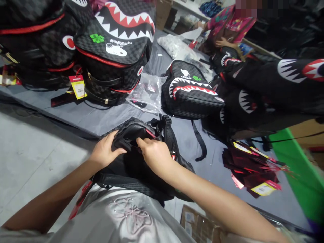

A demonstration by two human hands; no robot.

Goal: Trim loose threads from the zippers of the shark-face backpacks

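Note:
A black backpack [141, 168] lies opened against my front at the table's edge. My left hand [106, 148] grips the rim of its opening, thumb inside and fingers tucked out of sight behind the edge. Over the opening, my right hand [157, 155] is closed in a pinch. What its fingertips hold is too small to make out. A strip of red trim shows along the bag's rim, and a buckled black strap [168, 125] stands up beside the right hand.
Finished-looking shark-mouth backpacks [113, 50] stand at the left; a smaller one [192, 89] lies ahead by clear plastic bags [149, 91]. More black bags [273, 94] pile up on the right, near dark red tags [250, 168]. Another person [230, 30] works across the table. A cardboard box [194, 219] sits below.

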